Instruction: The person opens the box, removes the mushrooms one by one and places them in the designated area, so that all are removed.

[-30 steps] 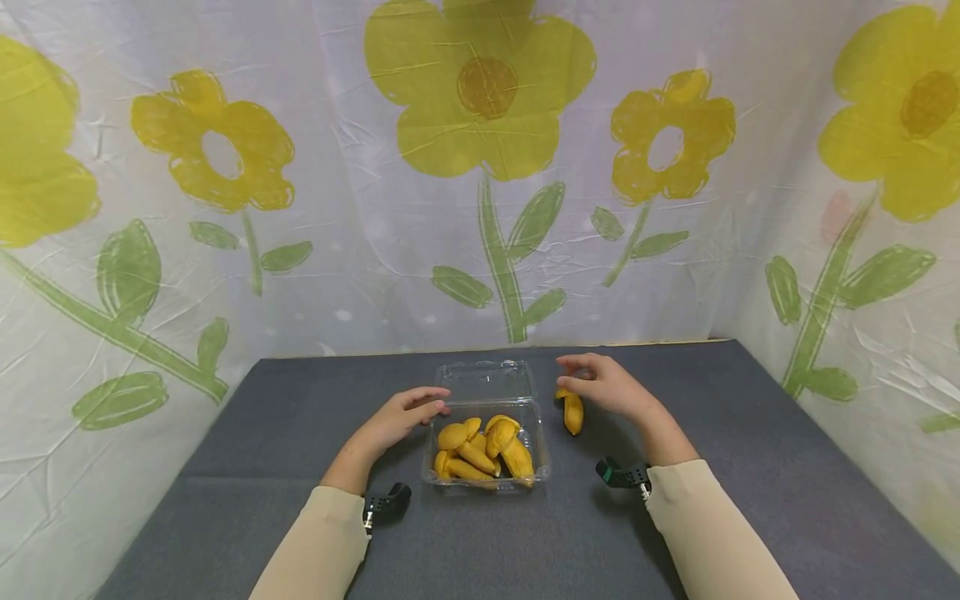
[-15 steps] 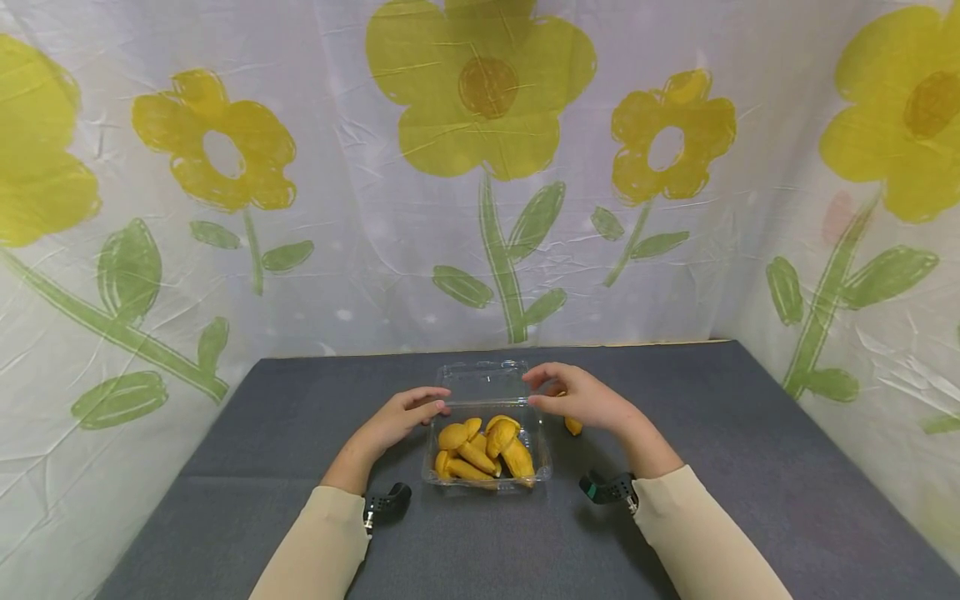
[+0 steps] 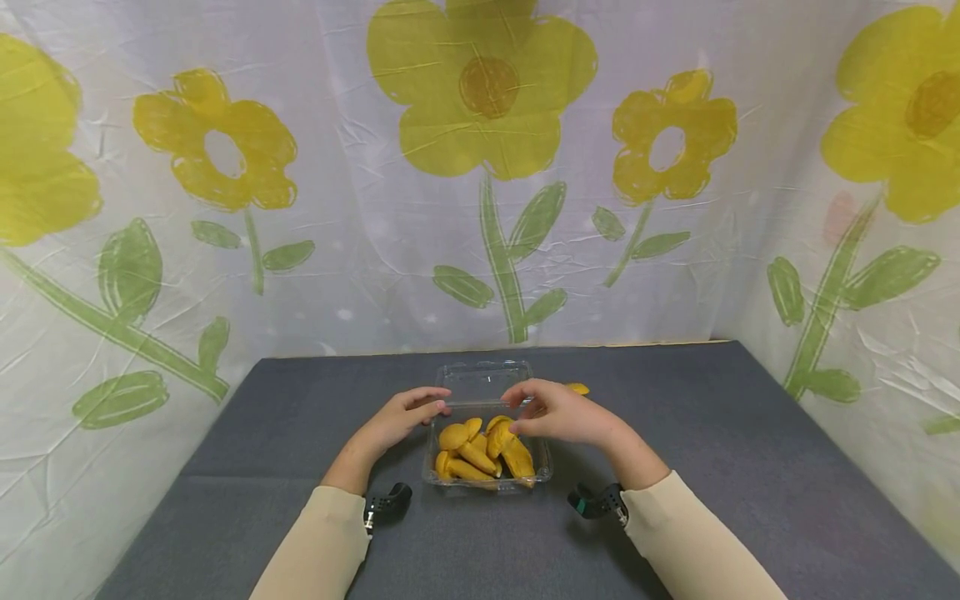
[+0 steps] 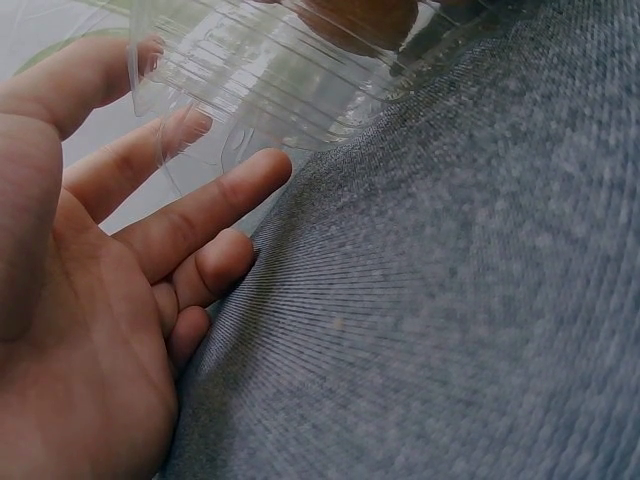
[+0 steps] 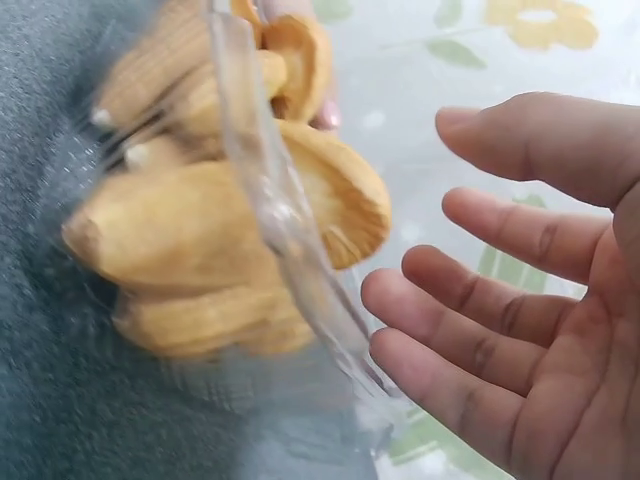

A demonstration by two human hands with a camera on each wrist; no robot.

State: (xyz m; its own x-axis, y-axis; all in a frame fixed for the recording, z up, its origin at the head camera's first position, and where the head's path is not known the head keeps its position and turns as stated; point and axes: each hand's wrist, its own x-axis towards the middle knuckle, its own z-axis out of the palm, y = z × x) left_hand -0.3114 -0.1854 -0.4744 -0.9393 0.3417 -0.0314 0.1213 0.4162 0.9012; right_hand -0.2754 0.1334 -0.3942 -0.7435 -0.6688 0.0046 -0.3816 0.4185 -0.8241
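A clear plastic clamshell box [image 3: 545, 457] holds several yellow-orange mushrooms [image 3: 476, 455]. Its clear lid [image 3: 480, 382] lies folded back behind it. At the box's rear left corner is my left hand [image 3: 393, 422], thumb and forefinger against the plastic edge and the other fingers extended below, as the left wrist view shows. My right hand [image 3: 566, 414] hovers over the box's right side, thumb and fingers spread with nothing between them. The right wrist view shows its fingertips beside the clear rim [image 5: 285, 215], near a mushroom cap [image 5: 345, 190].
One more mushroom [image 3: 577, 388] lies on the dark grey tablecloth [image 3: 480, 550] to the right of the lid, mostly hidden behind my right hand. A white curtain [image 3: 352, 267] with yellow flowers surrounds the table's back and sides.
My right hand has moved left and nearer to me, from above the loose mushroom to over the box's right side. The left hand stays at the box corner.
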